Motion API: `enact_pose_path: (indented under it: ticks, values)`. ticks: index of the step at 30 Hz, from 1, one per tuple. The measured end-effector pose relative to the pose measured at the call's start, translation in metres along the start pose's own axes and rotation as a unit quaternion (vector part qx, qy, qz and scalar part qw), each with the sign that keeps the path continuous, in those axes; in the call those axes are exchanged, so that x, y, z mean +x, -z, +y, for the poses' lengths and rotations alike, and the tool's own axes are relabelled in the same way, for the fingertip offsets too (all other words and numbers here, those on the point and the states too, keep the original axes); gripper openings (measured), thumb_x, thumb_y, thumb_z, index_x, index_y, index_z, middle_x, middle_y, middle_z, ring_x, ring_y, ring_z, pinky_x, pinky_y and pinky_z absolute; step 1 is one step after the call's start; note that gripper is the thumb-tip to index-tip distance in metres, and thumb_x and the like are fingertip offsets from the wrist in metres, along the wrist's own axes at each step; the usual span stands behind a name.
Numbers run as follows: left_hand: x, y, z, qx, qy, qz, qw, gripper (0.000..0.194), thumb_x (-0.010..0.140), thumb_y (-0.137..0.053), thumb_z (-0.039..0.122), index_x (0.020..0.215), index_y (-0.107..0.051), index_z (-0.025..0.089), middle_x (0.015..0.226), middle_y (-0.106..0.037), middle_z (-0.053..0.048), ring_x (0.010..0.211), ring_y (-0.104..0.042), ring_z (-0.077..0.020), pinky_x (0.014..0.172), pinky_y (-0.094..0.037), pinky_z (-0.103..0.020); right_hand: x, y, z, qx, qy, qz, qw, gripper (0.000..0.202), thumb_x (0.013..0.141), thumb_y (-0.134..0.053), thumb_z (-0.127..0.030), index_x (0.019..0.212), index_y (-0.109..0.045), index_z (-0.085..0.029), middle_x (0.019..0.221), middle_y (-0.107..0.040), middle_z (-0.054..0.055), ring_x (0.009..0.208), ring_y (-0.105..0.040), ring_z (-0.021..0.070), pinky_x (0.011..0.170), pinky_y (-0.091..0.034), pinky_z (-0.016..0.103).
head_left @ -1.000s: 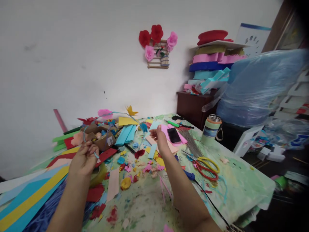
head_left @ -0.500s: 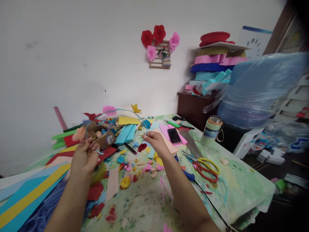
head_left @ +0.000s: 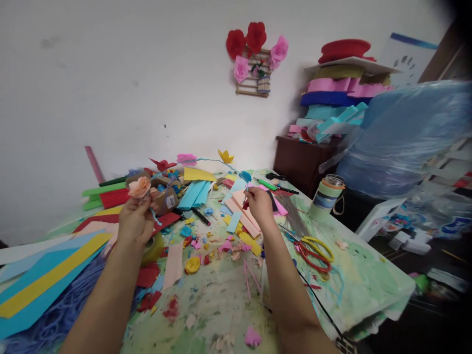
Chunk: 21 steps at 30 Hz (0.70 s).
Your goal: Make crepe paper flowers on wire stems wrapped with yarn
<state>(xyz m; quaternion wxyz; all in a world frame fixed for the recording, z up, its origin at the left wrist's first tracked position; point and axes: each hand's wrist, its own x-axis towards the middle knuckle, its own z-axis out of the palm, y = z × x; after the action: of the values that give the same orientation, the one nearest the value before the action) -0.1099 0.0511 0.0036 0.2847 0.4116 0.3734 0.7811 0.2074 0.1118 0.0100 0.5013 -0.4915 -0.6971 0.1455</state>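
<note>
A light-blue yarn-wrapped stem [head_left: 211,160] strung with paper flowers arches between my two hands. My left hand [head_left: 136,219] is closed on its left end, just below a peach flower [head_left: 139,187], and a short blue tail hangs under the fingers. Along the arch come a red flower [head_left: 162,164], a pink flower [head_left: 187,159] and a yellow flower [head_left: 225,157]. Toward the right end sits a blue flower [head_left: 245,176]. My right hand [head_left: 260,204] pinches that end just below it; a small dark red piece shows by the fingertips.
Paper scraps [head_left: 224,246] litter the green table [head_left: 206,305]. Yellow- and red-handled scissors [head_left: 315,253], thin wires [head_left: 293,211] and a bottle [head_left: 326,196] lie or stand to the right. Crepe strips [head_left: 55,275], blue yarn [head_left: 70,305] and a cardboard box [head_left: 162,202] are on the left.
My hands have spread farther apart, the right one moving right and up. The peach flower has turned and now stands above my left fingers. The view has shifted slightly.
</note>
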Motion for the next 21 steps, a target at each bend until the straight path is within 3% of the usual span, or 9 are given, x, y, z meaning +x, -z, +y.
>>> enact_pose_path:
  ticks: [5,11,16,21]
  values:
    - [0.0,-0.006,-0.003,-0.063,0.052,0.038,0.996,0.024,0.068,-0.08,0.02,0.081,-0.06,0.015,0.074,-0.069,-0.001,0.056,-0.055,-0.0052,0.053,-0.047,-0.015,0.001,0.001,0.002,-0.037,0.0,-0.01,0.999,0.025,0.085,-0.05,-0.019,0.06,-0.053,-0.019,0.059,-0.06,0.002,0.06,-0.052,0.0154,0.06,-0.028,0.025]
    - [-0.001,-0.009,-0.012,-0.102,0.153,0.068,0.981,0.006,0.083,-0.064,0.007,0.081,-0.061,0.012,0.064,-0.065,-0.002,0.058,-0.061,-0.0099,0.054,-0.052,-0.019,0.001,-0.002,0.003,-0.054,-0.001,-0.021,0.998,0.025,0.087,-0.049,-0.022,0.064,-0.057,-0.019,0.063,-0.063,0.002,0.064,-0.057,0.0151,0.06,-0.032,0.023]
    - [-0.006,-0.014,-0.023,-0.134,0.238,0.065,0.96,0.016,0.091,-0.049,0.007,0.082,-0.06,0.011,0.07,-0.066,-0.004,0.061,-0.062,-0.0094,0.059,-0.055,-0.021,0.001,-0.008,0.006,-0.059,-0.002,-0.029,0.998,0.024,0.088,-0.049,-0.021,0.065,-0.057,-0.019,0.064,-0.062,0.0,0.064,-0.057,0.0142,0.059,-0.031,0.022]
    - [-0.013,-0.02,-0.026,-0.151,0.286,0.053,0.945,0.024,0.094,-0.042,0.009,0.077,-0.059,0.013,0.067,-0.063,-0.003,0.061,-0.064,-0.0129,0.061,-0.059,-0.03,0.001,-0.011,0.007,-0.068,-0.011,-0.029,0.997,0.025,0.088,-0.049,-0.022,0.065,-0.056,-0.019,0.063,-0.06,0.0,0.062,-0.055,0.0137,0.056,-0.027,0.022]
